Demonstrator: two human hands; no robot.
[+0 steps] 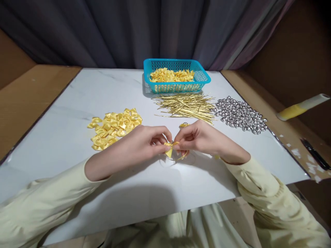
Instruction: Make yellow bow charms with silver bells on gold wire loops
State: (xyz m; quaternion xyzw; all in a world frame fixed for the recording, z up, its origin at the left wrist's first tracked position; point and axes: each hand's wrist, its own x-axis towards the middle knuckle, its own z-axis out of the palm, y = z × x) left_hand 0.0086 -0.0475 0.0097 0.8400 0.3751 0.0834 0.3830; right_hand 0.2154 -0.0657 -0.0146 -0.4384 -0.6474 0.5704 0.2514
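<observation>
Between my two hands, just above the white table, is a small yellow ribbon bow [169,151]. My left hand [152,139] pinches its left side between thumb and forefinger. On the other side, my right hand [192,137] pinches the bow's right edge, its remaining fingers curled. A thin gold wire [181,158] curves below the bow towards the right fingers. A small shiny bit shows at the top of the bow, too small to make out. Behind my right hand lies another yellow bow with a silver bead [184,125], partly hidden.
Yellow bows [116,125] lie heaped on the left of the table [129,210]. A blue basket [178,83] of yellow bows stands at the back, with gold wires [187,106] before it. Silver beads [240,113] are at right; beyond are a yellow-white tube [301,107] and a black pen [315,154].
</observation>
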